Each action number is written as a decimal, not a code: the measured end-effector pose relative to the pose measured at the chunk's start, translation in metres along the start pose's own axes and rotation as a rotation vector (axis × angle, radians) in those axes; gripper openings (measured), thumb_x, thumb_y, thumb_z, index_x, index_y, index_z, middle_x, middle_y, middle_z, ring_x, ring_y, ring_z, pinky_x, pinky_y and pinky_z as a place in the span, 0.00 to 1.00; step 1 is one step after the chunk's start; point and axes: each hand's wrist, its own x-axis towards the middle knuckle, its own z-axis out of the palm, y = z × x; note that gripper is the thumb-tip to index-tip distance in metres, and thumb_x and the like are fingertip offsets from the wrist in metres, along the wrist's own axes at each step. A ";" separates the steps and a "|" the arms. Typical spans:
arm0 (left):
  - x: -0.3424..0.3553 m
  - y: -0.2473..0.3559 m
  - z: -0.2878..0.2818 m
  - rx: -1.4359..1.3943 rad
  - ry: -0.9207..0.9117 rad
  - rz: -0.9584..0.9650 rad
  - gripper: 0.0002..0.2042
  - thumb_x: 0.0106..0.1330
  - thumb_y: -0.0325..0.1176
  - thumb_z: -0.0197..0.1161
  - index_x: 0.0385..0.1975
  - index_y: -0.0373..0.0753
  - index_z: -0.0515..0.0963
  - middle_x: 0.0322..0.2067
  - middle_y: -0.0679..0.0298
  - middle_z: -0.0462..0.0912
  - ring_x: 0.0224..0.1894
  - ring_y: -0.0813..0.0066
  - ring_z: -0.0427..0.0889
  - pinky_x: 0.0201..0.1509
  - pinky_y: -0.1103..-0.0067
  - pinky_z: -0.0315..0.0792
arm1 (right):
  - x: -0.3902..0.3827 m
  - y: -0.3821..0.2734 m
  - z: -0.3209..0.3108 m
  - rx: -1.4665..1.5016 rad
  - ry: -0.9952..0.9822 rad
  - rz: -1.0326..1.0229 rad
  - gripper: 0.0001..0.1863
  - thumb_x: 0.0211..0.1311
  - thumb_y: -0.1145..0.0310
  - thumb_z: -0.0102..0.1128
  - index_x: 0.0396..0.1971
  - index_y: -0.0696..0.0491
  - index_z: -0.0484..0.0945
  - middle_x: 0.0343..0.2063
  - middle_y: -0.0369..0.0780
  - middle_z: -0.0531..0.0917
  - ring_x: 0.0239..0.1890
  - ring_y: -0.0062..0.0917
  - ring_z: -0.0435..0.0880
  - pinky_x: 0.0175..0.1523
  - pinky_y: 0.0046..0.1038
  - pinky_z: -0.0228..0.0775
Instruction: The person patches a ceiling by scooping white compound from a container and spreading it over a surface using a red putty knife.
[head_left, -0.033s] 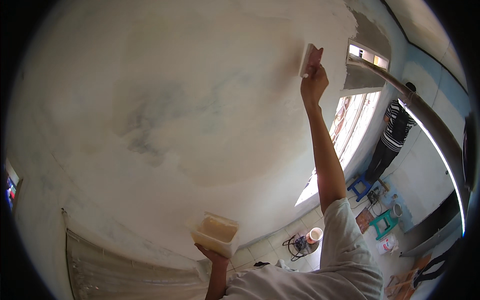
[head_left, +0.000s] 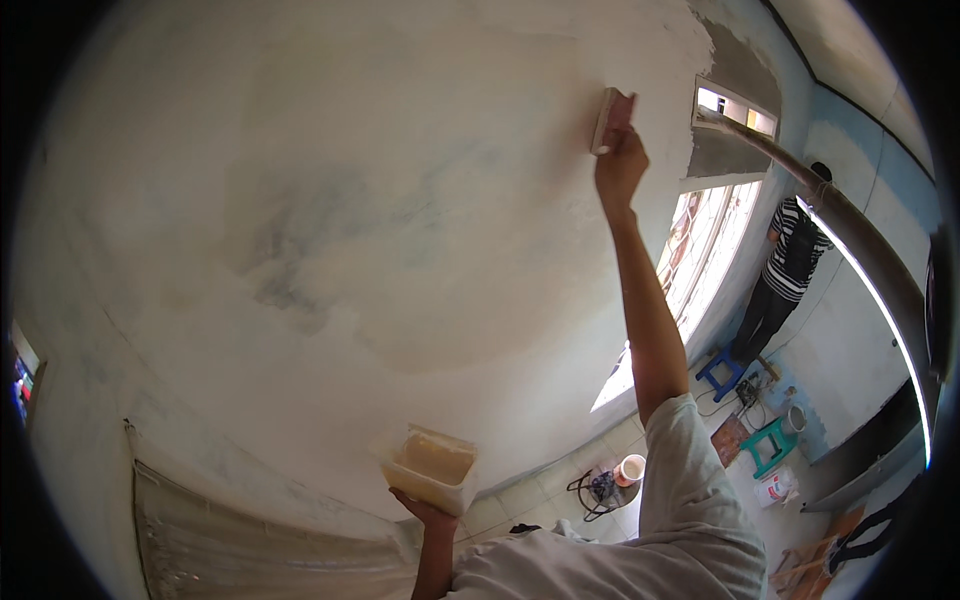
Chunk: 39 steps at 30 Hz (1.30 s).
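High up against the whitish, patchy wall [head_left: 380,250], my right hand [head_left: 622,170] is closed on a reddish putty scraper [head_left: 613,118]. The scraper's pale edge lies at or very near the wall; whether it touches cannot be told. Low down, my left hand [head_left: 428,511] supports a cream-coloured rectangular tub [head_left: 455,492] from beneath, its fingers partly hidden under it. The tub is open at the top and smeared with pale paste.
Right of my arm is a barred window [head_left: 705,230]. A long pole [head_left: 860,230] slants across the right. Beyond it a person [head_left: 795,255] stands on a blue stool [head_left: 720,372]. A green stool [head_left: 770,447] and a bucket [head_left: 630,469] stand on the floor; a curtain [head_left: 230,530] hangs lower left.
My right hand and the scraper have shifted slightly left along the wall, and the scraper's face has turned a little. My left hand and the tub look still.
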 end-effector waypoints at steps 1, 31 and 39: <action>0.000 0.002 0.002 -0.003 -0.018 0.006 0.42 0.65 0.76 0.38 0.72 0.56 0.59 0.69 0.68 0.64 0.69 0.62 0.65 0.71 0.62 0.62 | -0.007 -0.002 0.012 -0.065 0.014 -0.091 0.08 0.69 0.75 0.50 0.36 0.63 0.77 0.28 0.49 0.81 0.31 0.45 0.81 0.37 0.42 0.71; -0.019 -0.008 0.009 0.057 0.137 0.029 0.44 0.65 0.77 0.40 0.73 0.51 0.57 0.69 0.65 0.62 0.69 0.62 0.64 0.72 0.65 0.61 | -0.201 -0.134 0.030 0.104 -0.385 -0.384 0.27 0.59 0.82 0.53 0.61 0.68 0.68 0.53 0.57 0.75 0.56 0.50 0.71 0.62 0.45 0.64; -0.035 0.019 -0.020 0.025 0.339 0.155 0.44 0.65 0.76 0.40 0.73 0.50 0.58 0.69 0.65 0.64 0.69 0.62 0.64 0.72 0.64 0.61 | -0.352 -0.234 -0.037 0.762 -1.344 -0.124 0.21 0.65 0.78 0.52 0.57 0.62 0.74 0.55 0.50 0.72 0.59 0.44 0.73 0.62 0.41 0.73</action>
